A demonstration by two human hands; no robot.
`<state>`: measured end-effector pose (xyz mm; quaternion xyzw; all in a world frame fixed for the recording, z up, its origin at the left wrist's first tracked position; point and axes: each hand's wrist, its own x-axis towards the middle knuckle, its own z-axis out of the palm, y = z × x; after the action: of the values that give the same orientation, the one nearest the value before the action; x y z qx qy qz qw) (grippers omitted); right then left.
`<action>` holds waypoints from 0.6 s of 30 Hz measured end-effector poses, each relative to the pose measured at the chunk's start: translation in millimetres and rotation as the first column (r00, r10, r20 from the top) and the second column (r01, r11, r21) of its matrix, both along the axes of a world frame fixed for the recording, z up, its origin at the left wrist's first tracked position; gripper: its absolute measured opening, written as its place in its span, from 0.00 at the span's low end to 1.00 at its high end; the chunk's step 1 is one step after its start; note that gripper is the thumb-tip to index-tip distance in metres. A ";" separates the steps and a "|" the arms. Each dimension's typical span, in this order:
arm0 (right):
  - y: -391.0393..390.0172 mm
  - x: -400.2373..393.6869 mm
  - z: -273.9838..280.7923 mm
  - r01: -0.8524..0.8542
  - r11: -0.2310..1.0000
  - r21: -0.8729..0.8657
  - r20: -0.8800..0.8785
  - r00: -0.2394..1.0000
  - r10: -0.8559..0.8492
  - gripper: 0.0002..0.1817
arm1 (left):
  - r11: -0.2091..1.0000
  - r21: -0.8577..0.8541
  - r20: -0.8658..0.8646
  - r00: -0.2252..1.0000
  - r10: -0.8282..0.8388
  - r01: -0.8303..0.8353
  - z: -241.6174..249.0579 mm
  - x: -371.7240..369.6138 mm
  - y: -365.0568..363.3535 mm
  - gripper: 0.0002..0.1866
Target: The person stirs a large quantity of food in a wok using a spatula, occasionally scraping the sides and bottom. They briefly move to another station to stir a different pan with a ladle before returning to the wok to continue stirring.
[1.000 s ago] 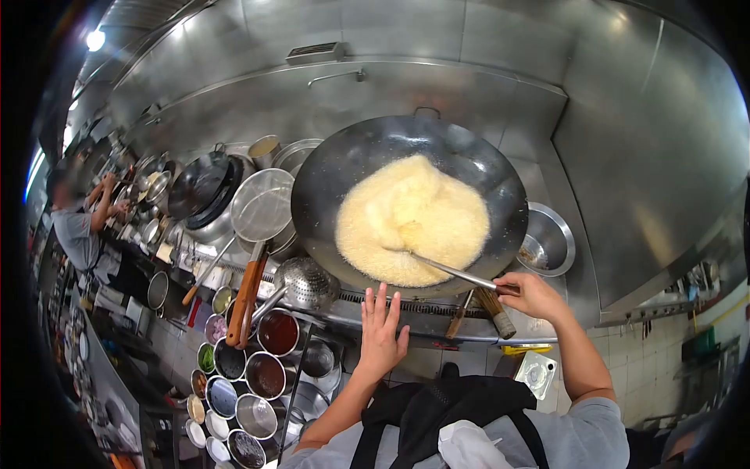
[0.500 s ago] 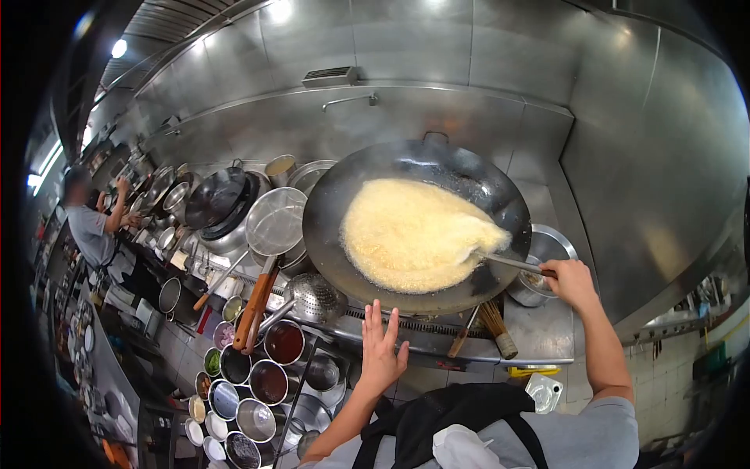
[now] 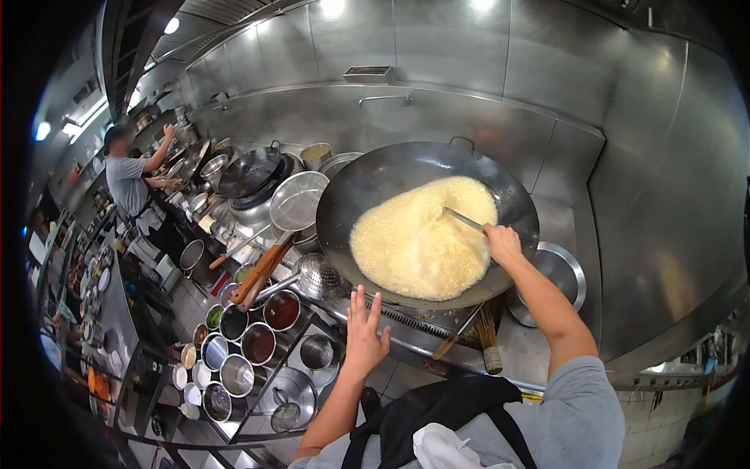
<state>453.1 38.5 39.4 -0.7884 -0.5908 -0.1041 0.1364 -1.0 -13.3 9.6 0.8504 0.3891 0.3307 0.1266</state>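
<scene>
A big black wok [image 3: 351, 187] holds foaming pale-yellow liquid [image 3: 422, 242]. My right hand [image 3: 504, 244] is closed around the handle of a long-handled metal utensil [image 3: 464, 220] above the wok's right side. The utensil's far end is sunk in the foam, so its shape is hidden. Near the wok's front rim, my left hand [image 3: 366, 334] is raised with its fingers stretched out, holding nothing. Just left of it lies a perforated metal ladle [image 3: 319, 276].
A wire strainer [image 3: 299, 201] with a wooden handle rests left of the wok. Several sauce and ingredient pots [image 3: 258, 344] stand at lower left. A bamboo brush [image 3: 487, 338] lies at the stove's front, a metal bowl [image 3: 569, 273] at right. Another person [image 3: 129, 176] stands far left.
My right hand has moved left and inward over the wok, carrying the utensil from the right rim into the middle of the foam. My left hand stays spread. The camera view has shifted.
</scene>
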 end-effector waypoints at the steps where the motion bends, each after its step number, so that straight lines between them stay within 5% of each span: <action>1: 7.2 -1.6 2.3 -0.007 1.000 -0.006 -0.015 1.000 0.007 0.11 | 1.000 -0.002 0.001 1.000 0.012 -0.012 -1.7 2.7 -1.3 0.50; 7: 2.0 23.8 -0.5 -0.002 0.999 -0.036 -0.101 0.995 -0.001 0.14 | 0.996 0.001 0.061 0.994 0.091 -0.091 -6.9 16.7 -9.4 0.50; 18: -168.8 45.8 71.8 -0.039 0.989 -0.143 -0.168 0.986 0.014 0.16 | 0.992 0.041 0.099 0.989 0.112 -0.116 -12.9 21.6 -5.6 0.47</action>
<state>498.8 -130.3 111.1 -0.7942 -0.5938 0.0074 0.1288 20.6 -18.9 -3.3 0.8125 0.4227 0.3870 0.1062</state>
